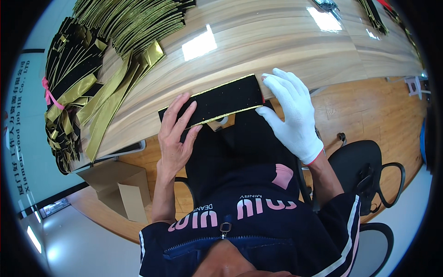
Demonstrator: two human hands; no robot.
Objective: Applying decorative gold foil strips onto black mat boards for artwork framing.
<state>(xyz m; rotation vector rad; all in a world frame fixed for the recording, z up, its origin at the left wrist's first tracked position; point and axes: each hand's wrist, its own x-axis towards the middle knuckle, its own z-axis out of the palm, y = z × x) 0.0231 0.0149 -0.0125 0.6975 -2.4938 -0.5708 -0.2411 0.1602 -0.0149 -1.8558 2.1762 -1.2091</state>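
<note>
A black velvety band (226, 99) with gold edging lies slantwise at the near edge of the table, partly over my lap. My bare left hand (177, 124) grips its left part, with fingertips on top and the thumb at the near edge. At the right end, my right hand (290, 111) wears a white knitted glove. Its fingers are apart, the thumb close to the band's near corner and the fingertips beyond the far corner. Whether the glove touches the band, I cannot tell. A small bit of red shows at that end.
On the wood-grain table (258, 41), a row of gold-edged black strips (134, 23) lies at the far left. Nearer is a bundle (69, 92) with a pink tie (50, 93). A cardboard box (115, 187) stands below left; a black chair (357, 171) is at right.
</note>
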